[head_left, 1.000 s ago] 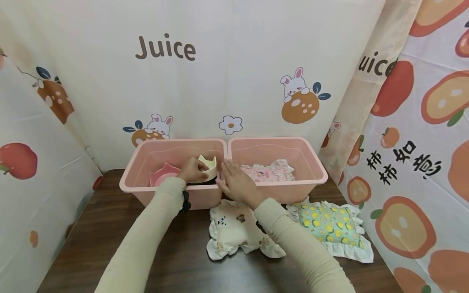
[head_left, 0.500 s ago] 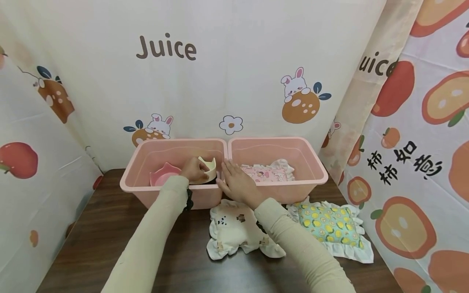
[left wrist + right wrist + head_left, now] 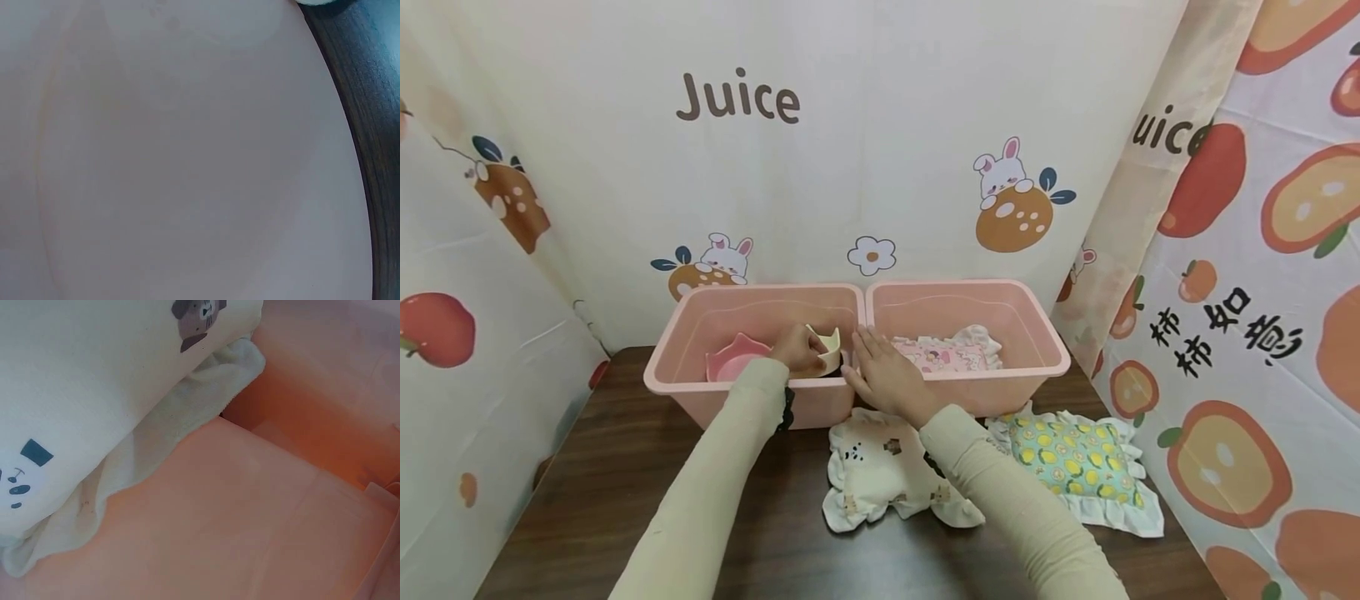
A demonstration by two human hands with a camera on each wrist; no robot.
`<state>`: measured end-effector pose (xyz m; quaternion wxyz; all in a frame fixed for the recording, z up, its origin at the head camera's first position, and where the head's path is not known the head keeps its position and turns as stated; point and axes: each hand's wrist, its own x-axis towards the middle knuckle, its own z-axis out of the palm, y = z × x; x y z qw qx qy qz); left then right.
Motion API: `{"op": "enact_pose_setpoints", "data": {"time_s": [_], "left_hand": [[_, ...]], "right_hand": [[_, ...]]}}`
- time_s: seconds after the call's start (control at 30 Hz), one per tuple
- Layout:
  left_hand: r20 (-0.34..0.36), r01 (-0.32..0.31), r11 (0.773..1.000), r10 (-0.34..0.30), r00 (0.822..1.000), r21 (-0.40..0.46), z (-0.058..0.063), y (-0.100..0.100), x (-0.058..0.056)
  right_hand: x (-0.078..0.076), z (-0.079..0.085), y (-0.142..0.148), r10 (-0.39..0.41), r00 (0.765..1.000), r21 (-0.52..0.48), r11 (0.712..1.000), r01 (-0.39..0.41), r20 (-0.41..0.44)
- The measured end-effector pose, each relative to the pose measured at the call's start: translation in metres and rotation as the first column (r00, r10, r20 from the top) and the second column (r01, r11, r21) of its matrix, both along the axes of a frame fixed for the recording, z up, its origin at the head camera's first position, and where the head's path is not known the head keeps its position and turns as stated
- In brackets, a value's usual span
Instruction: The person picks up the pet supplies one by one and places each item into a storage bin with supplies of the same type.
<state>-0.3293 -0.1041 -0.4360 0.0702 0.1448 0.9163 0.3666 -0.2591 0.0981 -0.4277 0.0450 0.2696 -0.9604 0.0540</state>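
Note:
Inside the left pink bin (image 3: 700,292), my left hand (image 3: 797,350) pinches the wall of a cream bowl with a pointed, crown-like rim (image 3: 832,353). A dark part shows under this bowl; its lower portion is hidden by the bin's front wall. To the left of that hand sits a pink bowl (image 3: 733,360) with a similar pointed rim. My right hand (image 3: 891,375) lies with straight fingers on the adjoining rims of the two bins. Neither hand appears in the wrist views; the left one shows mostly a pale bin wall (image 3: 206,156).
In the right pink bin (image 3: 947,287) lies a pink frilled cushion (image 3: 943,357). A cream cushion with animal prints (image 3: 880,475) rests on the dark wooden table (image 3: 587,500) below my right hand. Farther right is a green lemon-print cushion (image 3: 1078,458). Printed curtains (image 3: 880,150) stand behind.
My left hand and forearm have shifted slightly to the right, and the cream bowl sits a touch lower. My right hand stays in place.

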Motion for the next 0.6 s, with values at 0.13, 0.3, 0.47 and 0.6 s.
{"op": "enact_pose_setpoints", "data": {"time_s": [0.13,0.3,0.47,0.6], "left_hand": [[0.013,0.0,1.0,0.001,1.0,-0.021,0.0007,-0.0004,0.0011],[0.017,0.005,1.0,-0.005,1.0,-0.015,-0.0018,0.0001,-0.0003],[0.022,0.014,1.0,-0.014,1.0,-0.01,-0.0025,0.0026,-0.0016],[0.039,0.022,1.0,-0.022,0.999,-0.01,-0.0021,0.0053,-0.0025]], "right_hand": [[-0.0002,0.0003,-0.0013,0.006,1.0,-0.013,1.0,-0.006,0.011],[0.0001,0.0008,-0.0018,0.003,1.0,-0.01,1.0,-0.003,0.005],[0.0002,0.0005,-0.0007,-0.005,1.0,-0.005,1.0,0.005,0.0],[0.0003,0.0009,0.0011,-0.008,1.0,-0.001,1.0,0.008,-0.001]]}}
